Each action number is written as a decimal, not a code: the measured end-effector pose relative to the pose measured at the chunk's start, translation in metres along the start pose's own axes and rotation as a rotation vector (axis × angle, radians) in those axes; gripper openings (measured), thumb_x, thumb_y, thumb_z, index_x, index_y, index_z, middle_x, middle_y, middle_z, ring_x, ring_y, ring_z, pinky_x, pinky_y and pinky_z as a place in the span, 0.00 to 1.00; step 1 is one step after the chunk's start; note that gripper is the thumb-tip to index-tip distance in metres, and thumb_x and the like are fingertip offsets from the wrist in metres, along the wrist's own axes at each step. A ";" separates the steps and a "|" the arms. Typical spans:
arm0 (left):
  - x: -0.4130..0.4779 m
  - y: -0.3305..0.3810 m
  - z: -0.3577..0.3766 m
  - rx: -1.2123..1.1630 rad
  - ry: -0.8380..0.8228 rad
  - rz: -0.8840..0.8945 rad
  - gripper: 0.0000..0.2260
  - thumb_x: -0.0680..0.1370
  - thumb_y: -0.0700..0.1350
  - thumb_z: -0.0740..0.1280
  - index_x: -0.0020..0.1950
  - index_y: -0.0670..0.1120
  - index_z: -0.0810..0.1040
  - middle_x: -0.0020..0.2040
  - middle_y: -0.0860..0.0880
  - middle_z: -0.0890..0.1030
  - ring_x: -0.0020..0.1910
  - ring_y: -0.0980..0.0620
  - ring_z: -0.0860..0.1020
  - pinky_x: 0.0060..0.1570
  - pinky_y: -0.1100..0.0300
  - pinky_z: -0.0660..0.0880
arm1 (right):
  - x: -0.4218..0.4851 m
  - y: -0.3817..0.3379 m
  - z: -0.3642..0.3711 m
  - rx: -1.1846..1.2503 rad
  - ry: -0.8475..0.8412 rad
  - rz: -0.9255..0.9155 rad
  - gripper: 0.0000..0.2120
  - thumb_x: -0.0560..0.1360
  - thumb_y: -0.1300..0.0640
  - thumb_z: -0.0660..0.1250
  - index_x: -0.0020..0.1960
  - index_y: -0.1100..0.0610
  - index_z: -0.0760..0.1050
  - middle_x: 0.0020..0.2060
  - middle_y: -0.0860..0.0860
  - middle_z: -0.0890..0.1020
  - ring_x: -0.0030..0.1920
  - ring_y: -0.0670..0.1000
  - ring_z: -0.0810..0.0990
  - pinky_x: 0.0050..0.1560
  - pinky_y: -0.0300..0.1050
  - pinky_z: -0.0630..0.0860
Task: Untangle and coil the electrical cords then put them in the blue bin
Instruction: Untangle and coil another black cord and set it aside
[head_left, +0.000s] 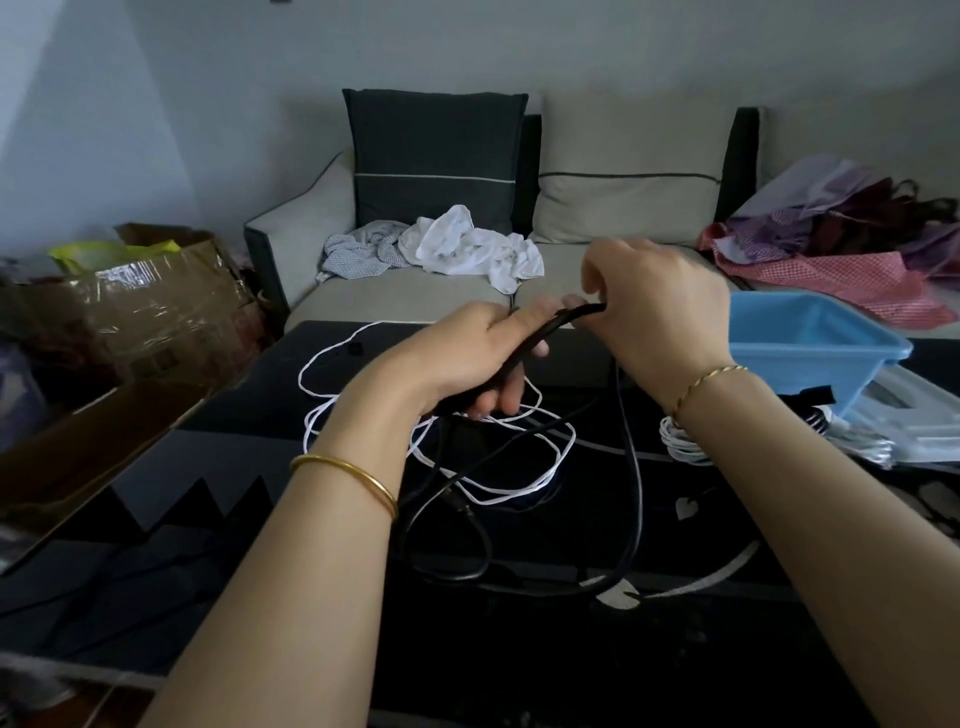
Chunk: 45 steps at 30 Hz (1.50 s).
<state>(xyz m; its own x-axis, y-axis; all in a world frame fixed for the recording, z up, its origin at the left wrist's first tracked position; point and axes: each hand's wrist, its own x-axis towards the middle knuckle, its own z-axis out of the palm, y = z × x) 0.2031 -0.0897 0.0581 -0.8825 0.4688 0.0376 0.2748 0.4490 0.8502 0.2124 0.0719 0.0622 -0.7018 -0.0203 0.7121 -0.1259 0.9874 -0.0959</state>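
A black cord (631, 499) hangs in loops from both hands over the dark table (519, 649). My left hand (467, 358) grips a bundle of its strands. My right hand (657, 306) pinches the same black cord just to the right, above the table's far edge. Under the hands a loose white cord (519, 488) lies tangled with the black one. A coiled white cord (680, 441) rests on the table by my right wrist. The blue bin (810, 348) stands at the right, tilted on a heap of plastic sheets.
A sofa (415, 296) with crumpled white cloth (467, 244) stands beyond the table. Cardboard boxes (130, 312) crowd the left side. Pink checked fabric (841, 270) lies behind the bin, and clear plastic sheets (904, 426) lie under it.
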 end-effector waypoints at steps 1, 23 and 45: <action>-0.002 0.000 0.000 -0.092 -0.073 -0.014 0.30 0.79 0.63 0.50 0.57 0.38 0.75 0.19 0.50 0.70 0.16 0.56 0.63 0.20 0.66 0.64 | 0.002 0.003 0.002 0.010 0.010 0.026 0.09 0.74 0.49 0.67 0.46 0.55 0.73 0.44 0.53 0.78 0.46 0.58 0.76 0.37 0.45 0.63; 0.022 -0.004 0.000 -1.398 -0.108 0.172 0.18 0.82 0.56 0.52 0.49 0.43 0.74 0.19 0.55 0.67 0.16 0.60 0.65 0.18 0.70 0.62 | -0.048 0.022 0.073 0.647 -0.325 0.325 0.06 0.77 0.56 0.64 0.46 0.56 0.67 0.30 0.53 0.81 0.21 0.47 0.74 0.30 0.42 0.75; 0.019 -0.005 0.008 -0.643 0.050 -0.084 0.10 0.82 0.46 0.56 0.46 0.44 0.73 0.19 0.55 0.61 0.16 0.59 0.58 0.19 0.70 0.59 | -0.028 0.013 0.052 0.697 -0.011 0.363 0.22 0.80 0.46 0.55 0.72 0.51 0.63 0.67 0.52 0.70 0.66 0.51 0.67 0.67 0.46 0.63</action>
<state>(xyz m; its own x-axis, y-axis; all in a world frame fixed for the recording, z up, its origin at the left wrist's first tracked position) 0.1884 -0.0770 0.0499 -0.9121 0.4088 -0.0318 -0.0659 -0.0695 0.9954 0.1936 0.0769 0.0047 -0.7894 0.2799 0.5464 -0.2958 0.6065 -0.7380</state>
